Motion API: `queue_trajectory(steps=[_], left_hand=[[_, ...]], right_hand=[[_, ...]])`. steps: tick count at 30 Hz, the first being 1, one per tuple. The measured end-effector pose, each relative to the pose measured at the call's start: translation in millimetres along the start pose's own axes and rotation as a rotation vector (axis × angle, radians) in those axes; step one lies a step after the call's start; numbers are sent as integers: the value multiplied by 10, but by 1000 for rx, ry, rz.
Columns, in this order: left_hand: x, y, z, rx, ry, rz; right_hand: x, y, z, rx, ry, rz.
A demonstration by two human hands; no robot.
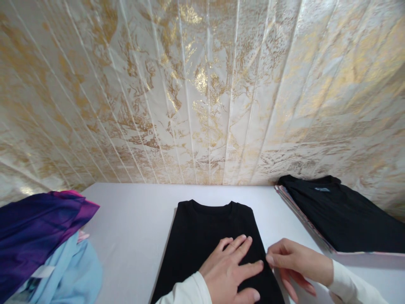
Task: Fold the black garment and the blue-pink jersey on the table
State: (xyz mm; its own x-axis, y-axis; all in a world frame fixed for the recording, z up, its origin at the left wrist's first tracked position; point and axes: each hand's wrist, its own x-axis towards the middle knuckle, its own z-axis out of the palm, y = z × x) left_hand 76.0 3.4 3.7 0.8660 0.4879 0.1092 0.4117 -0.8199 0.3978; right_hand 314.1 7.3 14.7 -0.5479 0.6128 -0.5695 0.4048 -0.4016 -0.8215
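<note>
A folded black T-shirt (210, 236) lies on the white table with its neckline toward the wall. My left hand (229, 270) rests flat on the shirt's front, fingers spread, holding nothing. At the shirt's right edge, my right hand (294, 264) has thumb and index finger pinched on the fabric, while its other fingers hang loosely below. The lower end of the shirt is cut off by the frame and partly covered by my left forearm.
To the right sits a stack of folded garments with a black shirt (344, 215) on top. A loose heap on the left has a purple garment (41, 228) over a light blue one (74, 270). Behind the table (136, 219) hangs a gold-patterned pale sheet (202, 93).
</note>
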Motion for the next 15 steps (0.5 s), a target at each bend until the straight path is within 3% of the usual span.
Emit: queue_trajectory(steps=[4, 8, 15], left_hand=[[6, 6, -23, 7, -17, 10], [28, 17, -38, -28, -36, 4], [5, 4, -12, 71, 5, 36]], right_hand=[[120, 55, -57, 31, 221, -24], [172, 90, -59, -7, 295, -12], [125, 49, 4, -301, 485, 24]])
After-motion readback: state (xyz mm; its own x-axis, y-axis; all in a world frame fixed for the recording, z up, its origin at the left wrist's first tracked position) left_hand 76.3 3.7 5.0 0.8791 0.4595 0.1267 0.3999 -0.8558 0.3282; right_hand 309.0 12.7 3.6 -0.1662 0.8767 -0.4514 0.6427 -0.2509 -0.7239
